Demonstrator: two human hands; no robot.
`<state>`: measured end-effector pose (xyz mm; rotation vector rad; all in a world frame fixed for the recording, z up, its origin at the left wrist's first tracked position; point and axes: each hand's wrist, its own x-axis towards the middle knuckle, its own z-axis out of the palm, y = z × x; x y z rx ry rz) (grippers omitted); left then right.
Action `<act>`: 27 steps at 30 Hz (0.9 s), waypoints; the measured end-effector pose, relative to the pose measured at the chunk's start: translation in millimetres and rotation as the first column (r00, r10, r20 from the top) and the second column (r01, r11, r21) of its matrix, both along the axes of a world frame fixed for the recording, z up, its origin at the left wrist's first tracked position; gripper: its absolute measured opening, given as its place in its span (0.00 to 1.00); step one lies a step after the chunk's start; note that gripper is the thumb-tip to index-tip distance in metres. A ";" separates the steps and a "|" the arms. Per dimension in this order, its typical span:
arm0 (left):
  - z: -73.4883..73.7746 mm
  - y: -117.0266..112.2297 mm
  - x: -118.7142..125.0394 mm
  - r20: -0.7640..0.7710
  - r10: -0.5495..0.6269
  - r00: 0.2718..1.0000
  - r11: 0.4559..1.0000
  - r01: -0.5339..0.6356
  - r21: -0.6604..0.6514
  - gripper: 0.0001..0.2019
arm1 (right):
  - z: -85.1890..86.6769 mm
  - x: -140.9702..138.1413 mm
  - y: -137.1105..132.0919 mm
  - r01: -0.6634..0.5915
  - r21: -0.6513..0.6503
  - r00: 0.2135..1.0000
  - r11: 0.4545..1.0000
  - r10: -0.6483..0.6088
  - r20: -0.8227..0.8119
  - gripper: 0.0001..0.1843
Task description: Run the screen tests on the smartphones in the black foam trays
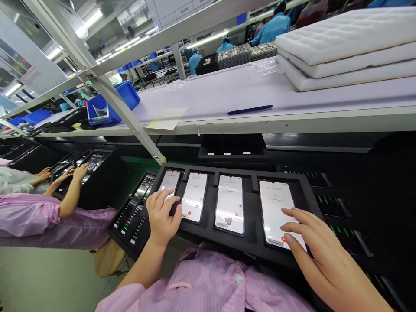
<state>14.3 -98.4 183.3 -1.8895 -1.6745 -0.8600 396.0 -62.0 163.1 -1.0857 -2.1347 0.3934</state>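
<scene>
Head view: four phones [229, 203] lie in a row in a black foam tray [175, 168], and all the screens are lit white (their small text I cannot read). The right hand [320, 251] is open, with fingers [292, 214] flat on the fourth phone [276, 208]. The left hand [160, 214] is open too, curved over the first phone [170, 180]. Nothing is gripped, and every slot still holds its phone.

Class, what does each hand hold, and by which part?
Nothing is gripped: the left hand rests on one black-framed smartphone, the right hand on a second black-framed smartphone.
</scene>
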 end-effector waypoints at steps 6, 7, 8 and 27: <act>-0.4 -1.7 0.0 0.020 0.017 1.000 0.999 -0.016 -0.032 0.06 | -5.2 0.0 -0.3 -0.007 0.037 1.000 0.999 0.007 -0.013 0.10; -0.5 -1.8 -0.2 0.023 0.021 1.000 0.999 -0.020 -0.034 0.06 | -5.0 -0.7 -0.3 -0.004 0.043 1.000 0.999 0.004 -0.013 0.10; -0.7 -1.8 -0.5 0.026 0.024 0.999 0.999 -0.023 -0.034 0.06 | -4.6 -1.4 -0.4 -0.001 0.046 1.000 0.999 0.002 -0.011 0.10; 8.2 3.1 -4.3 0.089 0.027 0.996 0.979 -0.008 -0.205 0.10 | 11.4 1.3 8.0 -0.009 -0.166 1.000 0.986 0.014 0.026 0.18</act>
